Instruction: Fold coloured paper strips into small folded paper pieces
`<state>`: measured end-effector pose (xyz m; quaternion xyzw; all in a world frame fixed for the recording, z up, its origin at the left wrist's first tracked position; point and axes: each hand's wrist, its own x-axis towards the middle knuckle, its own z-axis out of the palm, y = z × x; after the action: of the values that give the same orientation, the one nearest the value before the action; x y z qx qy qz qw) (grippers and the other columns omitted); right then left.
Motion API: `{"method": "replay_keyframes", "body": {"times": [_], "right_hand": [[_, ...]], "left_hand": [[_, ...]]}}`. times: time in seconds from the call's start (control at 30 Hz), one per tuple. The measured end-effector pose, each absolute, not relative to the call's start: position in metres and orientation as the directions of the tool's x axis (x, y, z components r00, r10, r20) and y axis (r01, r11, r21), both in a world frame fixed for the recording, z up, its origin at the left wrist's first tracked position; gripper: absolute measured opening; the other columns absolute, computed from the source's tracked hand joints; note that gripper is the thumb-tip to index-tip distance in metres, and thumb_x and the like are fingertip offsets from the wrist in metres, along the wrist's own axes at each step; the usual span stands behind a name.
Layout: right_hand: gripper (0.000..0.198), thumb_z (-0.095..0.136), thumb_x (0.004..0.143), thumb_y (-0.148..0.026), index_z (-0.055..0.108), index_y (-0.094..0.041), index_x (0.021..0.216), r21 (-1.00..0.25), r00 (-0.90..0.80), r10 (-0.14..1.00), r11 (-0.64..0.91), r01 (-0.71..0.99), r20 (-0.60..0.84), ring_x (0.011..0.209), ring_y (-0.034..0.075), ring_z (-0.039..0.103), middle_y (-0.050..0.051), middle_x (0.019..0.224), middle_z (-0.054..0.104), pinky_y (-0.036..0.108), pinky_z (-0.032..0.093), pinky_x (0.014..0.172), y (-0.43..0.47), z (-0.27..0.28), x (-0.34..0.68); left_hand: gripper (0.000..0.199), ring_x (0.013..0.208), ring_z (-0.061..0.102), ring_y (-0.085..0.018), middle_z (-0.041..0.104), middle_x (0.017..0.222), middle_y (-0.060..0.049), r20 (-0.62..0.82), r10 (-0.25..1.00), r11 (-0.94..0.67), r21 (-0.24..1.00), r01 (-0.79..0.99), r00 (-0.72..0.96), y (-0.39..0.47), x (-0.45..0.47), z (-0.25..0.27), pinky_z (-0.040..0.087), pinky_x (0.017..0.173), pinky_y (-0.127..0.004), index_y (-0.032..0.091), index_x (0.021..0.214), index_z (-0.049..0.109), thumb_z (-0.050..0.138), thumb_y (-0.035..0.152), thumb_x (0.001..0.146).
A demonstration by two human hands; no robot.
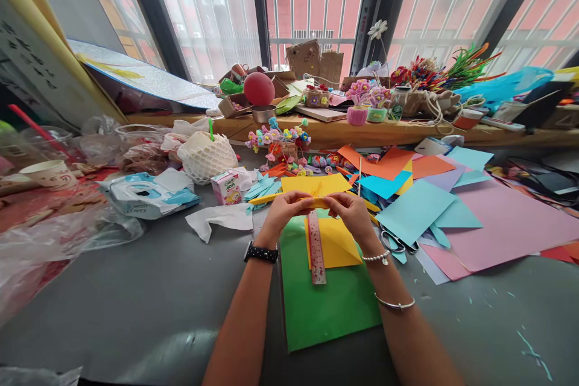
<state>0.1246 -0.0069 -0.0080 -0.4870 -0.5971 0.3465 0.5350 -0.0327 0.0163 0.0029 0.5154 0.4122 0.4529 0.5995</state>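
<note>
Between my two hands is a narrow folded strip of yellow paper (319, 201), held level above the table. My left hand (293, 210) pinches its left end, and my right hand (350, 210) pinches the right end. Just below lies a pink patterned ruler (317, 253) on a yellow paper sheet (340, 244). Both rest on a green board (332, 319). Behind my fingers is another yellow sheet (330, 182). A pair of scissors (392, 242) lies right of my right wrist, partly covered by light blue paper (415, 211).
Pink paper (511, 223) and orange paper (384, 163) spread to the right. On the left are a wet-wipes pack (140, 196), a small pink box (226, 187), a netted white coconut (207, 157) and a paper cup (49, 175). Craft flowers (362, 96) line the wooden sill (316, 128).
</note>
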Motion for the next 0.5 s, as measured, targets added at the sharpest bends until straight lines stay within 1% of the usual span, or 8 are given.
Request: {"method": "replay_keyframes", "body": {"times": [0.07,0.2,0.3,0.37,0.5], "right_hand": [[0.029,0.055,0.068,-0.04,0.062,-0.012,0.072,-0.935,0.036,0.953,0.289,0.207,0.302,0.047,0.012,0.054,0.004,0.06,0.06,0.022,0.042,0.046,-0.0068,-0.0084,0.1245],[0.031,0.055,0.068,-0.043,0.062,-0.013,0.073,-0.945,0.0,0.96,0.277,0.173,0.281,0.049,0.012,0.055,0.004,0.06,0.06,0.023,0.044,0.048,-0.0078,-0.0087,0.123],[0.032,0.054,0.068,-0.044,0.062,-0.013,0.072,-0.952,-0.002,0.964,0.262,0.157,0.265,0.048,0.012,0.055,0.003,0.057,0.06,0.023,0.044,0.047,-0.0089,-0.008,0.1207],[0.032,0.055,0.067,-0.044,0.062,-0.012,0.07,-0.954,0.008,0.966,0.254,0.161,0.259,0.046,0.012,0.055,0.003,0.055,0.059,0.023,0.044,0.045,-0.0092,-0.0077,0.1192],[0.033,0.055,0.066,-0.047,0.06,-0.014,0.066,-0.945,0.072,0.958,0.257,0.203,0.276,0.041,0.012,0.053,0.001,0.049,0.057,0.022,0.041,0.041,-0.0087,-0.0095,0.1163]], "left_hand": [[0.026,0.061,0.059,-0.011,0.064,0.071,-0.003,-0.024,0.968,0.053,0.992,-0.112,0.25,0.0159,-0.0325,0.003,0.05,0.064,-0.024,0.013,0.07,0.063,0.071,0.029,0.051],[0.023,0.058,0.059,-0.011,0.065,0.067,-0.003,0.037,0.98,-0.021,0.996,-0.082,0.197,0.0144,-0.03,0.004,0.051,0.06,-0.023,0.012,0.065,0.064,0.07,0.03,0.052],[0.022,0.057,0.059,-0.012,0.065,0.063,-0.003,0.052,0.975,-0.046,0.998,-0.031,0.217,0.0129,-0.0284,0.005,0.051,0.058,-0.024,0.012,0.064,0.066,0.07,0.03,0.052],[0.022,0.056,0.06,-0.013,0.065,0.062,-0.003,0.038,0.972,-0.034,0.999,-0.02,0.23,0.0123,-0.028,0.0051,0.051,0.058,-0.024,0.012,0.063,0.066,0.07,0.031,0.051],[0.027,0.055,0.061,-0.015,0.065,0.064,-0.005,-0.018,0.969,0.033,0.998,-0.056,0.246,0.0129,-0.0274,0.0032,0.051,0.057,-0.025,0.011,0.066,0.066,0.07,0.034,0.051]]}}
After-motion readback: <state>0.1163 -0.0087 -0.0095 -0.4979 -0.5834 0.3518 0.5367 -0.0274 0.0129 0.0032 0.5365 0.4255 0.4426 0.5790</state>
